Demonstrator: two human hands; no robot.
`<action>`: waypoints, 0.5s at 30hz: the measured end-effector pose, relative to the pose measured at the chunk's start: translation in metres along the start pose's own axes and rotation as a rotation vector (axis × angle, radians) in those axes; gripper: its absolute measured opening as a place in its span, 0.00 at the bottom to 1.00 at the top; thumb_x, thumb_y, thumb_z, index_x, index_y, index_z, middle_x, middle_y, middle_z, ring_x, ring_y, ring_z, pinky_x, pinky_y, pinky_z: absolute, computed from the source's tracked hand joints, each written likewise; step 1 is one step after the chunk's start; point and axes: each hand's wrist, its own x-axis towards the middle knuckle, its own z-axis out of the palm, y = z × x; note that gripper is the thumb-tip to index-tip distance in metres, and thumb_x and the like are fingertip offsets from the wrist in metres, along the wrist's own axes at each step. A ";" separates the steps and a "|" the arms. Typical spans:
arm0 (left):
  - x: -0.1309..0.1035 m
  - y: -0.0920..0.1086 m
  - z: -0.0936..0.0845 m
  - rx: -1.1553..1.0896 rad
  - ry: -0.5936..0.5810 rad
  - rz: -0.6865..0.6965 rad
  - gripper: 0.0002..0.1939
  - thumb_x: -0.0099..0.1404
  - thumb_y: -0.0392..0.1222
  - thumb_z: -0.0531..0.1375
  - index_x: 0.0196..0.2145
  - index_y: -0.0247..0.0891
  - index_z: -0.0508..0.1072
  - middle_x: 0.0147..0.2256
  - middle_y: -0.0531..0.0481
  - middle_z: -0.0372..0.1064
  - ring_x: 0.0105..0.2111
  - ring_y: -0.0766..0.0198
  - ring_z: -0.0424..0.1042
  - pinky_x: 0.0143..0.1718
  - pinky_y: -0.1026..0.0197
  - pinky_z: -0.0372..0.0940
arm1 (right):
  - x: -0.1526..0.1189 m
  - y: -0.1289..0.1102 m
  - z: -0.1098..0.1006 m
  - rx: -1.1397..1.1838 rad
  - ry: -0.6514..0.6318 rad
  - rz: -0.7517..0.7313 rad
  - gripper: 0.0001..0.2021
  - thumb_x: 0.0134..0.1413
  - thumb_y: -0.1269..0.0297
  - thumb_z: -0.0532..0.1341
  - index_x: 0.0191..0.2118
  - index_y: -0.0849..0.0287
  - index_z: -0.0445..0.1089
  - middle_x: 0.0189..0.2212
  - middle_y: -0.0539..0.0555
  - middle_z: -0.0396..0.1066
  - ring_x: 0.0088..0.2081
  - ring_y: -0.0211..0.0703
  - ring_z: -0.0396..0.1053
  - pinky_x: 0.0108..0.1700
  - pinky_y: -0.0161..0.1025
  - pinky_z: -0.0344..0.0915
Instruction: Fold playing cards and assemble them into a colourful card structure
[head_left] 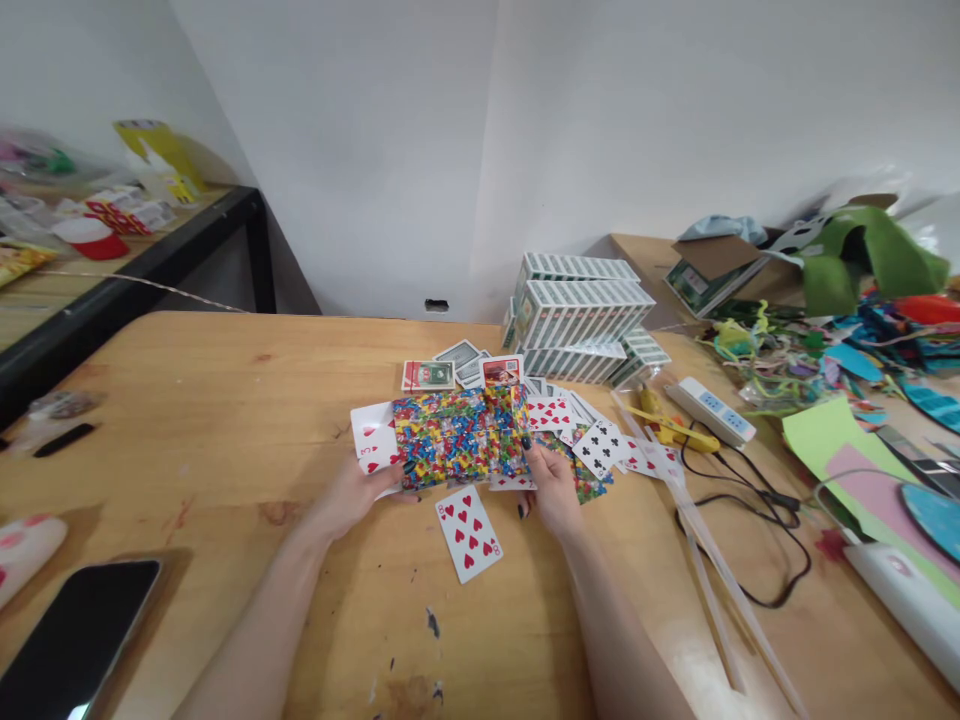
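A multicoloured, densely patterned strip [450, 435] spans the space between my hands, above the wooden table. At its left end my left hand [360, 495] is closed on the edge, thumb on top. A three of hearts [375, 437] sticks out from that end, beside my thumb. My right hand [553, 485] pinches the strip's right end, where it looks folded or overlapped. More hearts cards show behind and below this hand, with a clubs card [600, 448] to its right. A face-up hearts card marked 8 [469, 533] lies in front, between my forearms.
Behind the strip are a card box [428, 375], face-down cards [459, 355] and stacked card packs [581, 310]. To the right lie a yellow glue gun [675, 425], a power strip [711, 410], clear sticks [712, 560] and craft scraps. A phone [79, 640] rests front left.
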 end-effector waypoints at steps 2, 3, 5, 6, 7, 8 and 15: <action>-0.001 0.002 -0.003 -0.002 -0.018 -0.015 0.21 0.42 0.40 0.65 0.37 0.34 0.68 0.37 0.44 0.72 0.34 0.53 0.71 0.27 0.55 0.70 | -0.001 -0.001 -0.002 0.013 0.012 0.003 0.20 0.47 0.48 0.55 0.16 0.58 0.55 0.06 0.42 0.52 0.06 0.30 0.48 0.07 0.30 0.41; -0.002 0.003 -0.005 -0.003 -0.029 -0.027 0.20 0.42 0.39 0.65 0.35 0.34 0.69 0.33 0.45 0.73 0.32 0.54 0.72 0.26 0.55 0.70 | -0.001 -0.002 -0.003 0.013 -0.001 0.009 0.21 0.47 0.48 0.55 0.15 0.58 0.54 0.05 0.42 0.50 0.06 0.29 0.46 0.08 0.30 0.38; -0.003 0.005 -0.010 -0.006 -0.054 -0.052 0.15 0.41 0.38 0.65 0.30 0.33 0.70 0.25 0.47 0.72 0.26 0.56 0.71 0.23 0.57 0.69 | -0.002 -0.002 -0.005 0.007 -0.052 0.027 0.22 0.47 0.49 0.56 0.14 0.58 0.52 0.04 0.41 0.48 0.06 0.27 0.43 0.09 0.30 0.34; -0.003 0.005 -0.013 -0.012 -0.057 -0.058 0.14 0.41 0.37 0.64 0.28 0.33 0.70 0.23 0.48 0.71 0.24 0.57 0.71 0.22 0.58 0.68 | -0.002 -0.001 -0.006 0.004 -0.078 0.034 0.23 0.47 0.49 0.56 0.13 0.58 0.51 0.04 0.41 0.48 0.07 0.27 0.42 0.10 0.30 0.34; -0.003 0.005 -0.016 -0.022 -0.057 -0.063 0.13 0.41 0.37 0.64 0.28 0.33 0.70 0.21 0.49 0.71 0.22 0.58 0.70 0.20 0.59 0.67 | -0.002 -0.001 -0.006 0.005 -0.101 0.039 0.23 0.47 0.49 0.56 0.13 0.58 0.51 0.04 0.41 0.47 0.07 0.27 0.42 0.10 0.30 0.34; -0.002 0.005 -0.019 -0.039 -0.051 -0.065 0.13 0.41 0.36 0.64 0.28 0.34 0.70 0.21 0.49 0.70 0.21 0.59 0.69 0.19 0.60 0.66 | -0.001 0.000 -0.006 0.012 -0.115 0.041 0.23 0.47 0.50 0.56 0.13 0.58 0.51 0.05 0.41 0.47 0.07 0.27 0.42 0.10 0.30 0.35; -0.001 0.010 -0.028 -0.255 0.182 0.149 0.19 0.54 0.56 0.54 0.37 0.41 0.70 0.31 0.51 0.72 0.33 0.58 0.70 0.28 0.59 0.66 | -0.003 -0.002 0.006 0.238 -0.118 -0.037 0.16 0.41 0.58 0.63 0.15 0.61 0.59 0.11 0.42 0.51 0.14 0.27 0.46 0.16 0.29 0.42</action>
